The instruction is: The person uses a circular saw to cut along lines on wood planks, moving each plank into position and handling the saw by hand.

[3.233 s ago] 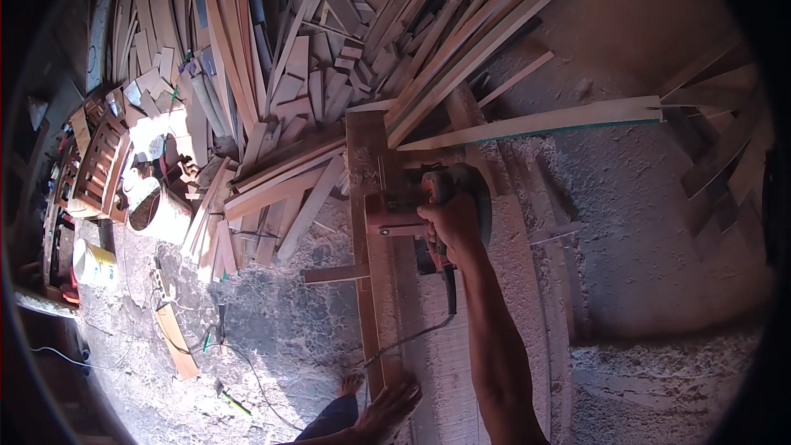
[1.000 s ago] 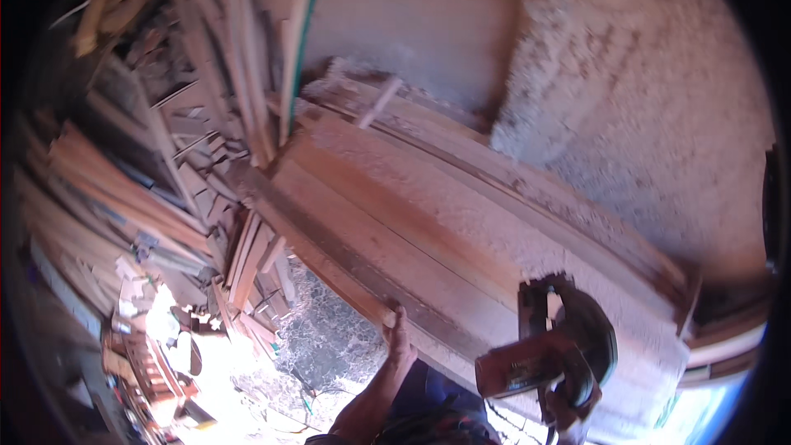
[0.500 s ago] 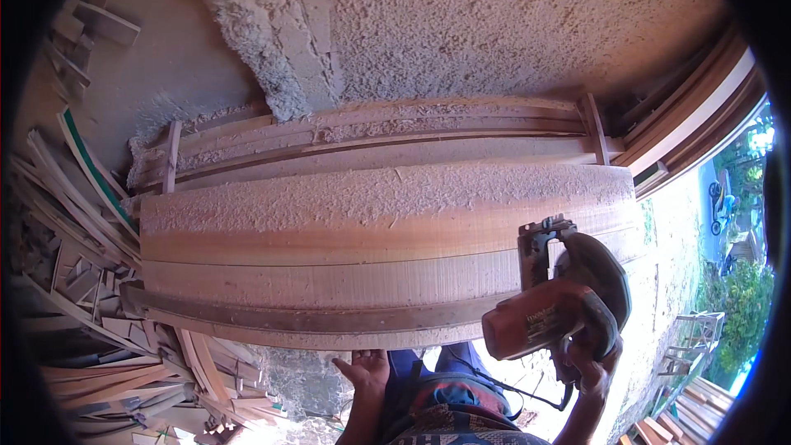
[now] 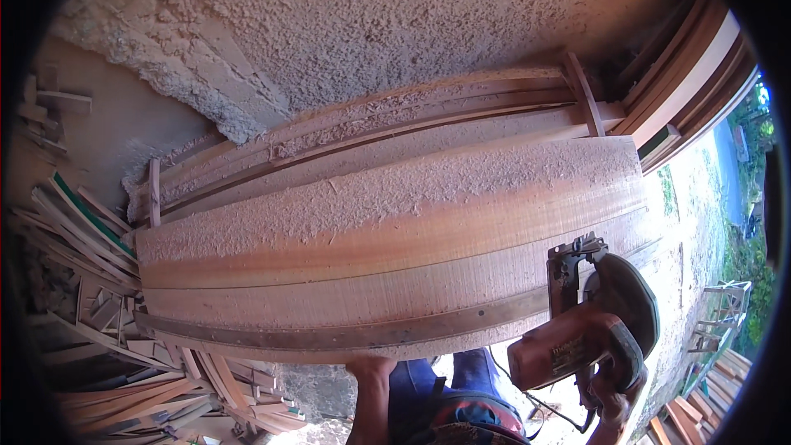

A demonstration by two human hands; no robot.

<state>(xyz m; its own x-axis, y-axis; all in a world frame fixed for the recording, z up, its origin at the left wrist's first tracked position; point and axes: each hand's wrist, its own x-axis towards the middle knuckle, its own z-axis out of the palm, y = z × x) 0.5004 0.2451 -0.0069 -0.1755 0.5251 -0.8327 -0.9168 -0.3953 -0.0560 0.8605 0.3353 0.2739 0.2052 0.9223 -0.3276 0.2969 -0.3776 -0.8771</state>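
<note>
At the lower right, my right hand (image 4: 608, 394) is closed round the handle of a circular saw (image 4: 560, 348). The saw has a reddish motor body and a dark blade guard, and its flat metal base (image 4: 563, 282) is turned on edge above the right end of the boards. My left hand (image 4: 371, 365) is at the near edge of the workpiece, its fingers hidden beneath it. Two wide pale boards (image 4: 395, 202) lie side by side, the far one strewn with shavings. Along the near board (image 4: 329, 293) runs a long, narrow, darker wooden strip (image 4: 354, 335).
Behind the boards, more planks (image 4: 395, 119) lie between two upright wooden posts (image 4: 583, 92). A thick heap of sawdust (image 4: 395, 16) covers the floor beyond. Offcuts and strips (image 4: 124, 400) pile up at left. Long timbers (image 4: 688, 58) stand at right. A cord (image 4: 548, 412) hangs below the saw.
My left hand has gone from palm up with fingers spread to fingers under the board's near edge. The saw has shifted slightly right and down in view, and the view has tilted.
</note>
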